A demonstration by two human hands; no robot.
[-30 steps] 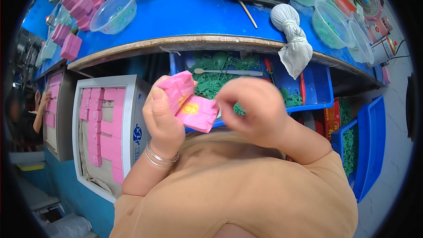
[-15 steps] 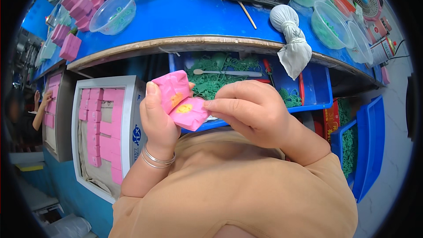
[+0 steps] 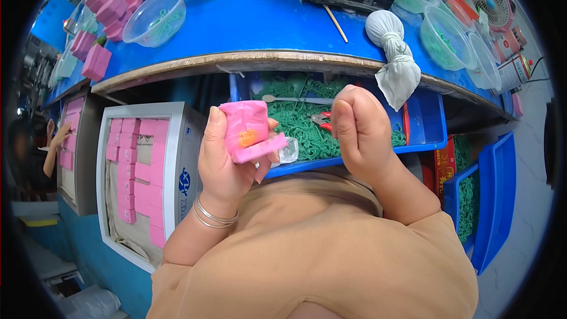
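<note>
My left hand (image 3: 221,153) holds a pink rubber mold (image 3: 245,121), thumb on its near side and fingers behind it. The mold gapes into two parts, the lower flap (image 3: 260,149) sticking out toward the right. A yellow-orange patch shows on its inner face. Apart from the mold, my right hand (image 3: 361,127) is raised over the blue drawer (image 3: 434,121) with its fingers curled closed; whatever they may hold is hidden. Below both hands, green wax pieces (image 3: 301,121) fill much of the drawer. Red-handled cutters (image 3: 322,120) and a white brush-like stick (image 3: 301,100) lie on them.
Beside my left arm stands a white-framed box (image 3: 171,171) of pink molds. On the blue bench (image 3: 248,26) are plastic bowls (image 3: 156,20), stacked pink molds (image 3: 112,9), a tied cloth bag (image 3: 393,44) and a wooden stick (image 3: 335,23). Another person's hand (image 3: 61,134) is at far left.
My right hand has let go of the mold's lower flap and moved up and right, fingers now curled. The mold has tilted, so the flap shows edge-on. The cutters have come into view.
</note>
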